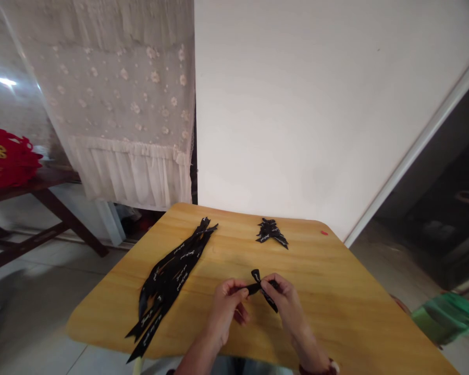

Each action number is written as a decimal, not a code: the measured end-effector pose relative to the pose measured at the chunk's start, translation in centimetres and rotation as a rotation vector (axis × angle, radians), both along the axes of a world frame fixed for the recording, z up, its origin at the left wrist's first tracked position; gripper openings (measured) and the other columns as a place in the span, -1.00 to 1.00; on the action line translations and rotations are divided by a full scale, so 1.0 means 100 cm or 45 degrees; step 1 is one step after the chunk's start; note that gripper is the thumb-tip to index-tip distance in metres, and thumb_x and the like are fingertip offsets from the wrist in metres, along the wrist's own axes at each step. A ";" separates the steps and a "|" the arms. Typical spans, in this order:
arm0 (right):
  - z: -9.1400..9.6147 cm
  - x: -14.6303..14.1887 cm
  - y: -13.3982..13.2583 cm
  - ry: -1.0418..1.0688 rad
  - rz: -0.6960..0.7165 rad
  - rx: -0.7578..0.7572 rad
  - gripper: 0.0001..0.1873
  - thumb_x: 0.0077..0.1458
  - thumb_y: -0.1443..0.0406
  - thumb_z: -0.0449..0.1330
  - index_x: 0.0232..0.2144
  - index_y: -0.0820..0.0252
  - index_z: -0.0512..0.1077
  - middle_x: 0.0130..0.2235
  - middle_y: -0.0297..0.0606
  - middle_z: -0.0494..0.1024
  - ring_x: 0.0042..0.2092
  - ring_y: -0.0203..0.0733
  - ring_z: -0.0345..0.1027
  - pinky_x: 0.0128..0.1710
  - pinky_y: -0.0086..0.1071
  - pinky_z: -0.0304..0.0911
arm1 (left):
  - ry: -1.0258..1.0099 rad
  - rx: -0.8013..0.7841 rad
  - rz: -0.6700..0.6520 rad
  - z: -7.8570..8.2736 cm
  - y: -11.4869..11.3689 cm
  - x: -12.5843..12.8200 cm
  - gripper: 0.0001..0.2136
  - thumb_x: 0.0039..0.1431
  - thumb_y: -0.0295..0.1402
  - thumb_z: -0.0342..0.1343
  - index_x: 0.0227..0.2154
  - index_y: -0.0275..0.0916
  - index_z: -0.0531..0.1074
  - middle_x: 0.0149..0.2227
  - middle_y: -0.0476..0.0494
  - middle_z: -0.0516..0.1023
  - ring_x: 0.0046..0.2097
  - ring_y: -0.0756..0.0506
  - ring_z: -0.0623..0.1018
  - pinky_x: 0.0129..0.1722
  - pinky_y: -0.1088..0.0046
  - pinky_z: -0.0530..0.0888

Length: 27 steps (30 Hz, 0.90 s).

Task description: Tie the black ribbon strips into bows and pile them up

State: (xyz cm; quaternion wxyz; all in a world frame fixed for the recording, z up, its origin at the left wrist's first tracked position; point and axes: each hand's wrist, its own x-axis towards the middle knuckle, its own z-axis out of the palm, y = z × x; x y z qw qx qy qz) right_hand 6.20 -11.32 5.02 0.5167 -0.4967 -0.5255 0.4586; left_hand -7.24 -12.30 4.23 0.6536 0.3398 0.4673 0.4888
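Left hand and right hand were both closed on a black ribbon bow printed with white script, the two hands just beside each other. Left hand pinched the band running out to the bow's left side; right hand pinched at the knot. One loop stood up above the knot and one tail hung toward the lower right. The rest of the bow was partly hidden by the fingers. A beaded bracelet sat on the right wrist.

Below the hands lay a honey-coloured wooden table. Left of the hands, a loose bundle of long black ribbon strips with the same script lay slantwise, its lower ends near the table's near edge. Farther off, a small heap of black ribbon pieces lay near the far edge, well apart from the bundle. A small red mark showed near that edge.

Beyond the table: a lace curtain, a white wall, and a red felt ornament on a dark wooden side table
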 end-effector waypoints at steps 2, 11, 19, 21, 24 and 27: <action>-0.003 0.000 0.001 -0.003 -0.023 0.009 -0.76 -0.18 0.15 0.14 -0.62 0.23 0.29 -0.69 -0.47 0.15 -0.63 -0.40 -0.04 -0.65 -0.50 -0.13 | 0.008 0.010 -0.024 0.000 0.000 0.001 -0.79 -0.23 -0.28 0.08 -0.53 -0.28 0.22 -0.62 0.06 0.34 -0.77 0.08 0.31 -0.85 0.63 0.16; -0.004 0.011 0.019 -0.049 -0.067 -0.007 -0.77 -0.20 0.17 0.15 -0.61 0.25 0.31 -0.68 -0.46 0.19 -0.62 -0.41 -0.01 -0.65 -0.52 -0.10 | 0.151 0.005 -0.105 0.004 0.017 -0.005 -0.85 -0.21 -0.32 0.04 -0.59 -0.27 0.21 -0.68 0.11 0.31 -0.82 0.11 0.24 -0.88 0.65 0.08; 0.000 0.013 0.028 -0.184 -0.057 0.071 -0.82 -0.20 0.22 0.14 -0.55 0.25 0.35 -0.61 -0.38 0.34 -0.55 -0.32 0.16 -0.56 -0.48 0.07 | -0.022 0.056 0.051 0.019 0.035 -0.003 -0.77 -0.23 -0.38 0.08 -0.42 -0.30 0.29 -0.42 -0.05 0.43 -0.79 0.15 0.26 -0.84 0.61 0.16; 0.003 0.009 0.031 -0.223 -0.048 0.110 -0.86 -0.21 0.25 0.14 -0.55 0.24 0.35 -0.56 -0.33 0.39 -0.48 -0.27 0.23 -0.49 -0.45 0.13 | -0.074 0.012 -0.072 0.021 0.040 0.004 -0.74 -0.27 -0.41 0.10 -0.40 -0.32 0.30 -0.40 -0.09 0.43 -0.75 0.11 0.32 -0.81 0.57 0.24; 0.006 0.005 0.038 -0.252 -0.035 0.122 -0.89 -0.19 0.30 0.11 -0.51 0.22 0.34 -0.49 -0.30 0.43 -0.43 -0.23 0.28 -0.44 -0.41 0.18 | -0.117 0.008 -0.162 0.021 0.052 0.013 -0.80 -0.30 -0.48 0.12 -0.48 -0.35 0.34 -0.52 -0.08 0.43 -0.61 0.02 0.43 -0.69 0.54 0.36; 0.007 0.005 0.048 -0.248 -0.053 0.113 -0.85 -0.21 0.33 0.12 -0.46 0.21 0.34 -0.47 -0.29 0.43 -0.42 -0.22 0.29 -0.43 -0.39 0.20 | -0.149 0.022 -0.140 0.019 0.065 0.018 -0.86 -0.32 -0.51 0.14 -0.56 -0.39 0.35 -0.59 -0.09 0.43 -0.54 0.01 0.45 -0.52 0.51 0.42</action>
